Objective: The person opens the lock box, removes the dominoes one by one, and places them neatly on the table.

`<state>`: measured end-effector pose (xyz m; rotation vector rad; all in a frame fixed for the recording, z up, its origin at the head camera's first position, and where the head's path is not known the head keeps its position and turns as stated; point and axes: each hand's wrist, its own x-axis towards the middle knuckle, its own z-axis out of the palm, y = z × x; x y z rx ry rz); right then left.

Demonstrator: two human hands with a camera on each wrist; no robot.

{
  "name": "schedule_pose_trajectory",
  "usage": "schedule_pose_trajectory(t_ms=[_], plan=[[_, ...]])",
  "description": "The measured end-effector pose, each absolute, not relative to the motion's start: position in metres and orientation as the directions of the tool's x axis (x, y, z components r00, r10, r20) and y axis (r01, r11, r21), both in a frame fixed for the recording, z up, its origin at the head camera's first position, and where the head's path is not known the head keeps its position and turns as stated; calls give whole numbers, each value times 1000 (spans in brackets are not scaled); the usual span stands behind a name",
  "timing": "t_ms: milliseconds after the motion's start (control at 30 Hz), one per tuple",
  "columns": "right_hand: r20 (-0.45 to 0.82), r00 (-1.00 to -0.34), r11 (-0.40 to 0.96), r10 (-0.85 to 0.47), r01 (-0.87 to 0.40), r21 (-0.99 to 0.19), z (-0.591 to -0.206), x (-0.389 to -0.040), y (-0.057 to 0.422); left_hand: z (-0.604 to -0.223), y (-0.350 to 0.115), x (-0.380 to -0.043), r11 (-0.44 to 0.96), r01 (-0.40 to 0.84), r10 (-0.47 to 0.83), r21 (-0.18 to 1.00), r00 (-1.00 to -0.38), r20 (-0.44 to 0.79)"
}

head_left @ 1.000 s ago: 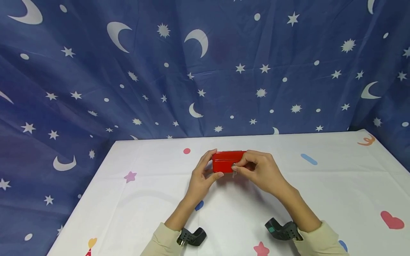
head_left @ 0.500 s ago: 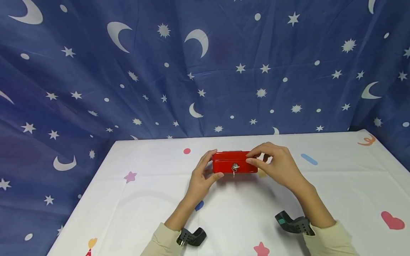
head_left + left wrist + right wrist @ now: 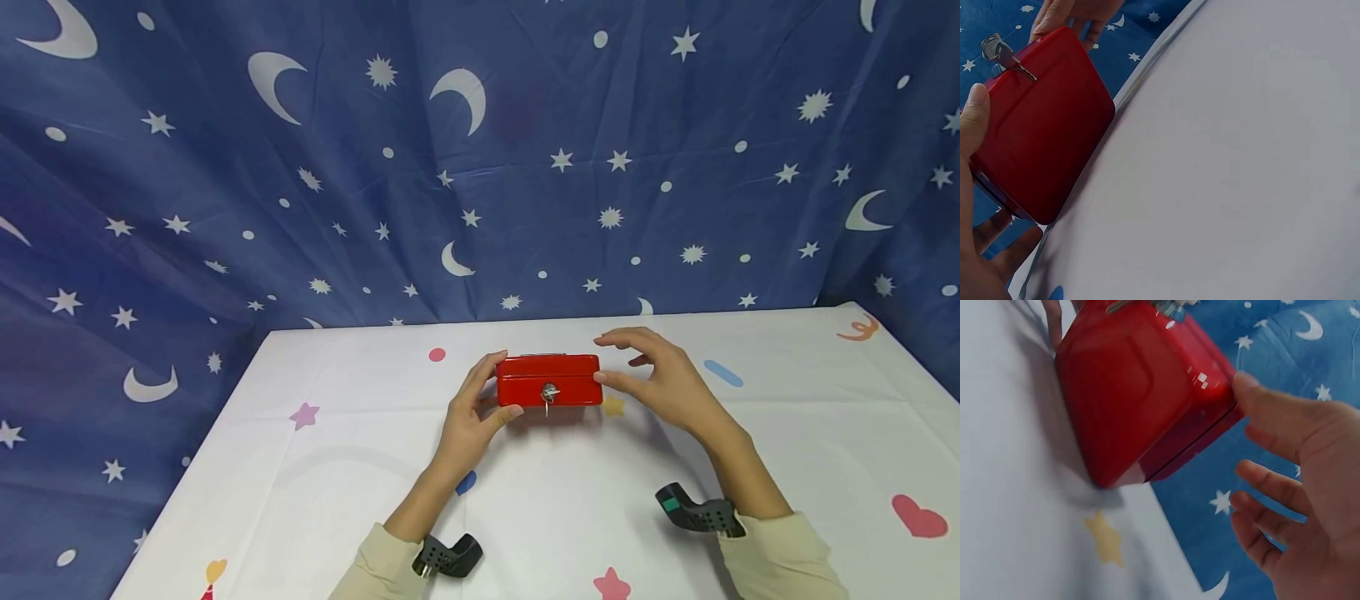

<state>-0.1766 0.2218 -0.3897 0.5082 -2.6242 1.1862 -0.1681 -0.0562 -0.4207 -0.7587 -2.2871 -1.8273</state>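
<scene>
A small red cash box [image 3: 550,367] is in the middle of the head view, its lid down and a thin handle on top. Keys [image 3: 550,392] sit in its front lock, one hanging down. My left hand [image 3: 467,421] grips the box's left end, thumb at the lower front corner and fingers behind. The box's underside faces the left wrist camera, with the keys [image 3: 999,50] at its edge. At the right end, my right hand [image 3: 660,379] has its thumb at the front corner; its other fingers are spread apart from the box in the right wrist view.
A white cloth with printed shapes covers the table [image 3: 360,500]. Behind it hangs a blue curtain [image 3: 525,217] with moons and stars. Each wrist wears a black camera, one on the left [image 3: 448,556] and one on the right [image 3: 701,512].
My right hand has let go of the keys and moved right to the box's right end, its fingers spreading. The left hand and the box have stayed in place.
</scene>
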Motion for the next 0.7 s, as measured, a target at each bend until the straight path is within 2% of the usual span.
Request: schedule_pose_trajectory(t_ms=[300,700], plan=[[201,-941,530,-272,-321,-785,-403,-181,225,-421,-57,-168,144,443,308,885,-870,386],[124,-946,472,-299,-260,-842,-409,-180,223,-422,-57,-169,145,451,308,881,-866,393]])
